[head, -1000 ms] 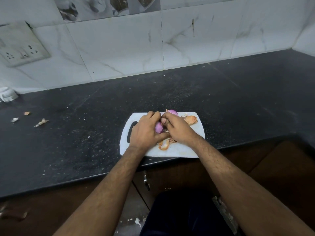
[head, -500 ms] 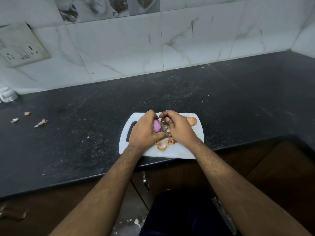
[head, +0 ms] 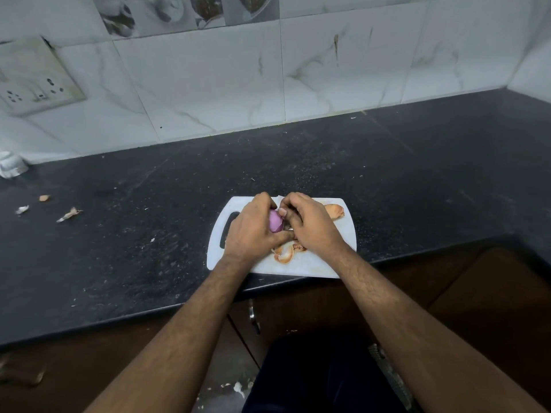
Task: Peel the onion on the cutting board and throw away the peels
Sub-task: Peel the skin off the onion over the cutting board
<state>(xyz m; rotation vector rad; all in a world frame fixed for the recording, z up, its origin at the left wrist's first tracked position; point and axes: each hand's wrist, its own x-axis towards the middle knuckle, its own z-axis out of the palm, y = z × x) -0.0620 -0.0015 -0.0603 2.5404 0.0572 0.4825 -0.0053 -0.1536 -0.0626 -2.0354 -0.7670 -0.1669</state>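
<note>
My left hand grips the purple onion; my right hand pinches at its 3 o'clock side, both hands together over the white cutting board. Loose peels lie at 6 o'clock of the onion, one peel at 2 o'clock, on the dark counter.

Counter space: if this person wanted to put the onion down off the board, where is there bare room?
Bare dark counter lies right of the cutting board and behind it toward the tiled wall. The board is crowded with peels; scraps dot the far left.
</note>
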